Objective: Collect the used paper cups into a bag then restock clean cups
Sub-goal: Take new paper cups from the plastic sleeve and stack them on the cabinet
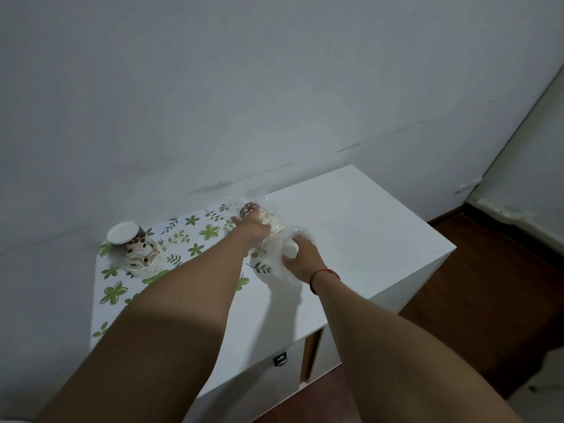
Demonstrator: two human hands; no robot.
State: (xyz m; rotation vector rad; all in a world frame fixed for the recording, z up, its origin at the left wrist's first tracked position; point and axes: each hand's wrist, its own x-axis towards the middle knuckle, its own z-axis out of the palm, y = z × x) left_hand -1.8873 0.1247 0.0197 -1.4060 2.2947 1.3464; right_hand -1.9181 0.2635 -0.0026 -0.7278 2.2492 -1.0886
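Item: cup stack inside clear plastic bag, lying on its side, centre frame, on white counter.
Left hand: grips the stack.
Right hand: clutches the bag's near end.
Second stack: inverted, left of centre.
Step, judged: bagging cups, though unwrapping cannot be excluded.
Next: seat stack, gather bag mouth.

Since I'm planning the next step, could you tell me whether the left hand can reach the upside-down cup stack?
Probably yes: nothing stands between the left hand and the upside-down cup stack, but it holds the plastic-wrapped cups and would need to let go first.
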